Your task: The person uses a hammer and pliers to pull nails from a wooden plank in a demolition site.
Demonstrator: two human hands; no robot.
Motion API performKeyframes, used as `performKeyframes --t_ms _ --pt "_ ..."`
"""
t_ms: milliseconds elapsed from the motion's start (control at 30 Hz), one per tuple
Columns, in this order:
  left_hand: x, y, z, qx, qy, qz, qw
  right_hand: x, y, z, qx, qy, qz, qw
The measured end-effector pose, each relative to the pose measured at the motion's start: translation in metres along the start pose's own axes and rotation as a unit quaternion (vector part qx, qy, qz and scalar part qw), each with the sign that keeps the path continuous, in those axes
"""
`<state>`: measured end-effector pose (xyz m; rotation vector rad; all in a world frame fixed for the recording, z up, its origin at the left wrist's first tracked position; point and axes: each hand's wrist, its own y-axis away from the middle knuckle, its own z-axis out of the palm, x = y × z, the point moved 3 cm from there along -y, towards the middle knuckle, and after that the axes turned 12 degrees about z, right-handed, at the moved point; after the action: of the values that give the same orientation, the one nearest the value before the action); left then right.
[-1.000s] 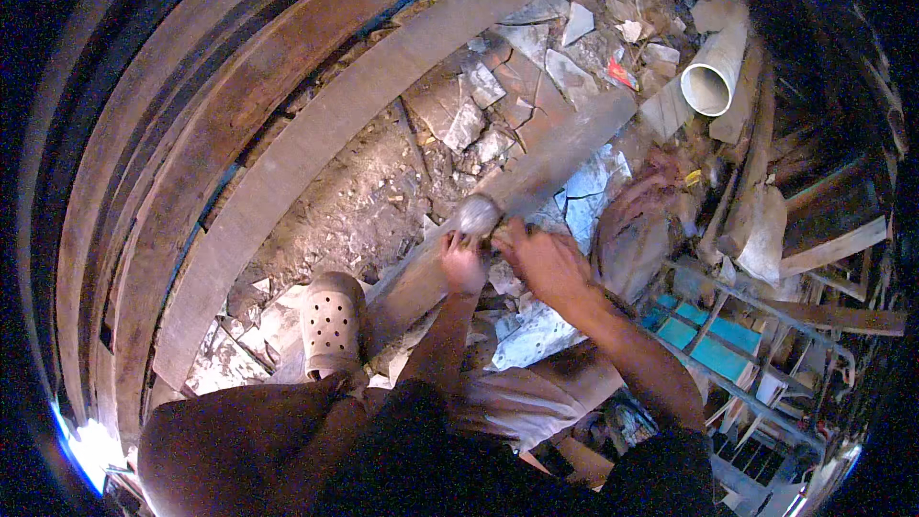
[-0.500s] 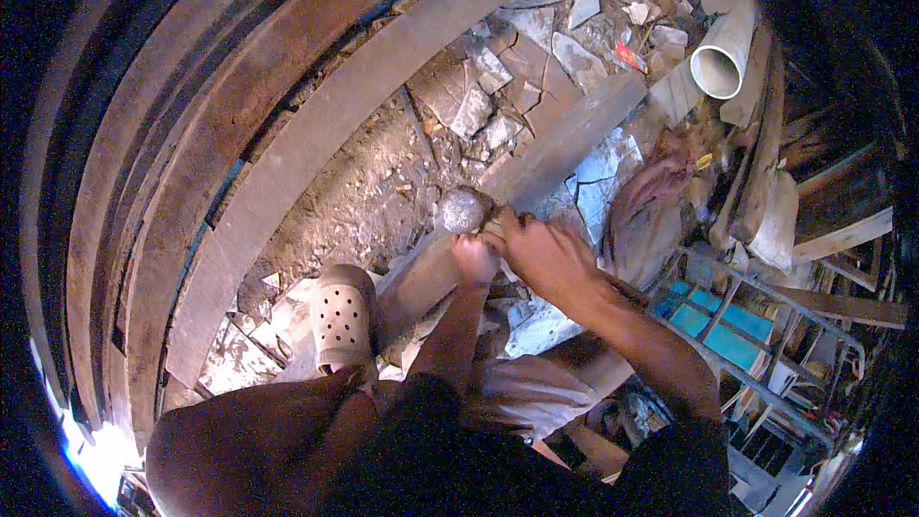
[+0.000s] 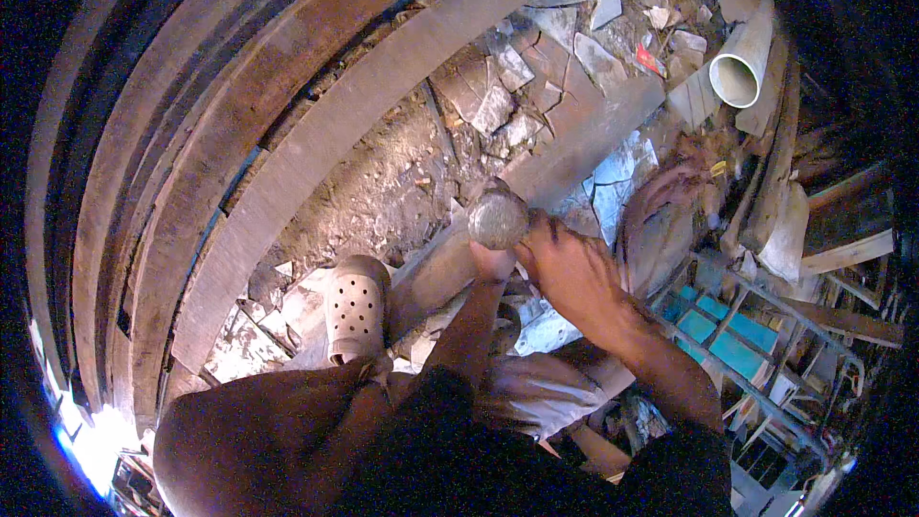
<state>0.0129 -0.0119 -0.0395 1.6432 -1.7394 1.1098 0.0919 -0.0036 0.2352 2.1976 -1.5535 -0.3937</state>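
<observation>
A round, grey, mottled tool head (image 3: 497, 220) is over a wooden board (image 3: 579, 134) laid diagonally across the rubble. My right hand (image 3: 574, 263) is closed on the tool's short handle, just right of the head. My left hand (image 3: 490, 263) is closed just below the head, partly hidden by it; what its fingers hold cannot be made out. My left foot, in a pale perforated clog (image 3: 354, 311), stands left of the board.
Long planks (image 3: 325, 124) line the left. Broken tiles and dirt (image 3: 507, 105) lie beyond the board. At the right are a white pipe (image 3: 747, 53), loose timber, crumpled cloth (image 3: 656, 196) and a metal frame (image 3: 785, 306) with turquoise panels (image 3: 742, 340).
The round head has shifted right, with my hands close around it, and now covers more of my left hand. The whole scene has slid slightly rightward in view.
</observation>
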Motion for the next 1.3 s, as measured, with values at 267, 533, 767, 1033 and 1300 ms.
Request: performKeyframes --t_ms 267,533,767,1033,1300 --pt "0.013 -0.005 -0.012 0.005 -0.018 -0.005 1.000 0.015 0.005 0.043 -0.083 0.057 0.019 0.995" --pt "0.016 -0.012 -0.006 0.029 -0.030 -0.005 0.999 0.020 0.012 0.046 -0.063 -0.020 0.053 0.996" --pt "0.016 -0.015 -0.013 0.046 -0.060 -0.003 0.997 -0.006 0.026 0.037 0.184 0.020 -0.043 0.982" --pt "0.015 -0.013 -0.023 0.007 -0.076 0.007 0.997 0.001 0.027 0.091 -0.012 0.006 0.071 0.997" --pt "0.003 0.001 -0.013 0.100 -0.072 0.015 0.992 0.001 0.022 0.088 0.025 0.007 0.071 0.997"
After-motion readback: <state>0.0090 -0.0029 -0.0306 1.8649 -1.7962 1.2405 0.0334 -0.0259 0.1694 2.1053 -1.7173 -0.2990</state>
